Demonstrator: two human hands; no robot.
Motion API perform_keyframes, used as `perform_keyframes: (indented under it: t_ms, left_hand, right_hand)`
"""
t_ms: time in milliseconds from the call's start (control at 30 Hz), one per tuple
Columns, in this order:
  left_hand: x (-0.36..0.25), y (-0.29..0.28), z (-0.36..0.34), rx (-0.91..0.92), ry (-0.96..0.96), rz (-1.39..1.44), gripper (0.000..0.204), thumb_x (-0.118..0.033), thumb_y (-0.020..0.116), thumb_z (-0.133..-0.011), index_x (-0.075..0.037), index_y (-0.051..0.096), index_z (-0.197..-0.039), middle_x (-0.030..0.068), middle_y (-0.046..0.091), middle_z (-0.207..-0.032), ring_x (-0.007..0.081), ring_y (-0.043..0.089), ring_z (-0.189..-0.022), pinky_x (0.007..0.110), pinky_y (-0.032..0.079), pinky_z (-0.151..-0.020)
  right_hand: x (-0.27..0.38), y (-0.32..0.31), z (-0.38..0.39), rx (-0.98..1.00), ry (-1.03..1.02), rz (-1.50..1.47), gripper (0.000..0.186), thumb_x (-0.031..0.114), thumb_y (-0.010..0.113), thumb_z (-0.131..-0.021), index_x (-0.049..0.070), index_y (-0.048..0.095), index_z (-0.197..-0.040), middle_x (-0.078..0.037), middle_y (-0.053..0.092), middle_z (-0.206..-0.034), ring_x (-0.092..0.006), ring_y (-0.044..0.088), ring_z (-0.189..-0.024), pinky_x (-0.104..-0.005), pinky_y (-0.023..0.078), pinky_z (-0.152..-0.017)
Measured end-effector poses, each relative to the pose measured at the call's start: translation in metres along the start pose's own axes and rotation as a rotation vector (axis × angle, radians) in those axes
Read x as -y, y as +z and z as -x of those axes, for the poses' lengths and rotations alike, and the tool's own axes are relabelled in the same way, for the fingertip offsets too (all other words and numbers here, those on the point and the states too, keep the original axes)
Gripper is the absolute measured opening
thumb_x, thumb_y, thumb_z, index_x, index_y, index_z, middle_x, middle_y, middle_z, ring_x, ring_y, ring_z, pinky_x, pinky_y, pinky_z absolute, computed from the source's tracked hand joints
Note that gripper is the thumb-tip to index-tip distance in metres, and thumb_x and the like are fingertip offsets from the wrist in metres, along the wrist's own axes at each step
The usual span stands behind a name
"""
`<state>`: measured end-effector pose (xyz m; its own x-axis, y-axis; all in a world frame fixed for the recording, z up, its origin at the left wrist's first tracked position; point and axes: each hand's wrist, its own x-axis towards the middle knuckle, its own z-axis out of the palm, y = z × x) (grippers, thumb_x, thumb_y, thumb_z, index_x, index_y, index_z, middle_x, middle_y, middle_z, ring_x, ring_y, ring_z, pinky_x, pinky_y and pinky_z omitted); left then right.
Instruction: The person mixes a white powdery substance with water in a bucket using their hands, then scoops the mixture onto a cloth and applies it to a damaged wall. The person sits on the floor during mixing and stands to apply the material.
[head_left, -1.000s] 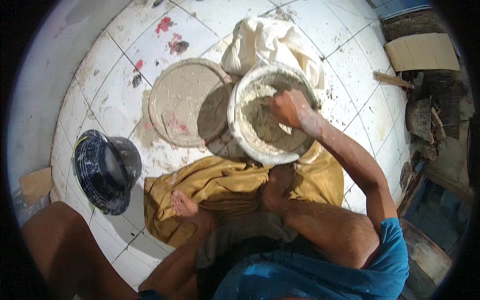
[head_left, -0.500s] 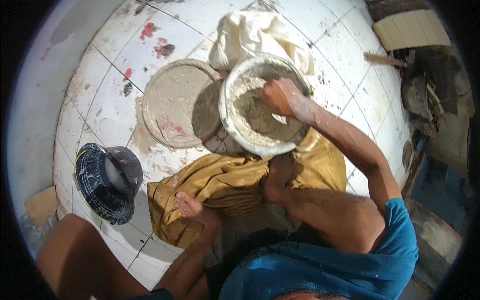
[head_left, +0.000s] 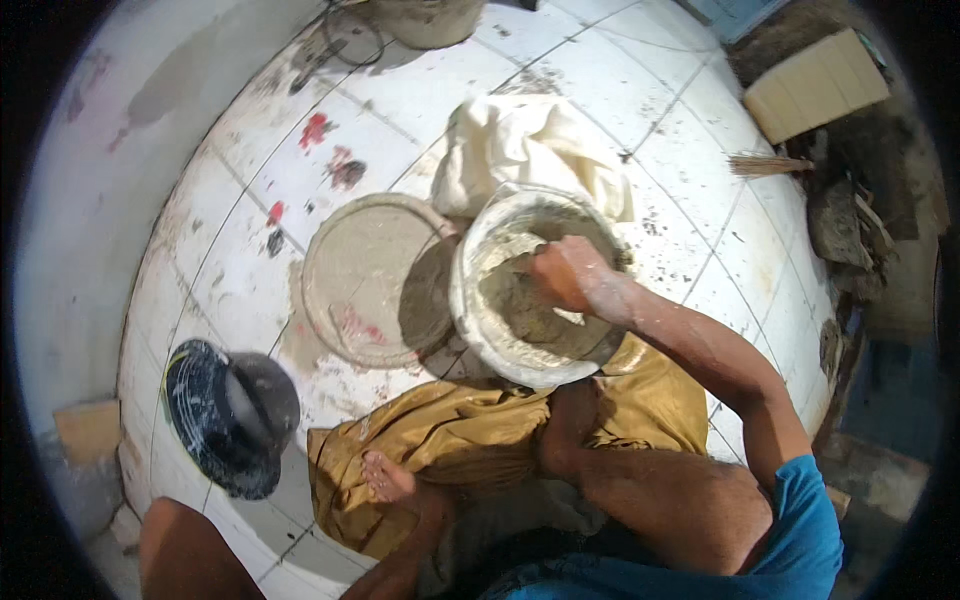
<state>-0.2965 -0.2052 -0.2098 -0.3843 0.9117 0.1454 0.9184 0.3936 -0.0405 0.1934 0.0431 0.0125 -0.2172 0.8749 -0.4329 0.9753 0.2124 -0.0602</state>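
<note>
My right hand (head_left: pixel 572 272) is down inside a round bucket (head_left: pixel 474 325) crusted with pale grey mixture (head_left: pixel 520 320). Its fingers are curled closed, and what they hold is hidden; a small white piece shows just below them. Left of the bucket lies a round lid (head_left: pixel 345 260) smeared with grey paste and pink flecks. A crumpled white sack (head_left: pixel 510 145) lies behind the bucket. My feet rest on a bunched mustard-yellow cloth (head_left: pixel 400 420) under and in front of it. My left hand is not in view.
A dark, paste-streaked basin (head_left: pixel 200 420) stands at left on white tiles, near a wall (head_left: pixel 90 230). A container (head_left: pixel 420 20) and wire loop sit at the far edge. At right lie a cream container (head_left: pixel 815 85), a twig broom (head_left: pixel 760 166) and dark debris (head_left: pixel 840 225).
The view has tilted up, so the bucket, lid and cloth sit lower in the picture and the far container has appeared. My closed right hand stays inside the bucket.
</note>
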Motion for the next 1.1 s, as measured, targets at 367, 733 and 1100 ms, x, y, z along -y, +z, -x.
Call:
perform_keyframes:
  t_ms: [367, 733, 1100]
  left_hand:
    - [0.004, -0.006, 0.008, 0.059, -0.006, 0.006, 0.034, -0.021, 0.06, -0.103, 0.0, 0.064, -0.13, 0.0182, 0.072, -0.11, 0.0289, 0.07, -0.104, 0.041, 0.054, -0.089]
    - [0.004, 0.006, -0.004, 0.072, -0.066, 0.022, 0.035, -0.023, 0.061, -0.103, 0.0, 0.065, -0.129, 0.0175, 0.073, -0.106, 0.027, 0.072, -0.1, 0.04, 0.055, -0.086]
    - [-0.061, -0.102, -0.149, 0.075, 0.034, 0.566, 0.036, -0.025, 0.063, -0.103, 0.001, 0.066, -0.127, 0.0168, 0.074, -0.102, 0.0251, 0.073, -0.096, 0.039, 0.056, -0.082]
  right_hand:
    - [0.003, 0.018, 0.007, -0.057, -0.049, -0.009, 0.016, 0.018, 0.068, -0.081, 0.004, 0.077, -0.08, -0.022, 0.074, -0.083, -0.0405, 0.075, -0.079, -0.0489, 0.06, -0.071]
    - [0.01, 0.02, -0.002, 0.099, -0.003, 0.08, 0.018, 0.024, 0.068, -0.085, 0.01, 0.078, -0.092, -0.015, 0.076, -0.083, -0.035, 0.076, -0.078, -0.0476, 0.061, -0.07]
    - [0.016, -0.021, 0.017, -0.057, 0.057, -0.121, 0.018, 0.019, 0.068, -0.082, 0.002, 0.076, -0.08, -0.023, 0.073, -0.082, -0.0412, 0.074, -0.077, -0.049, 0.06, -0.07]
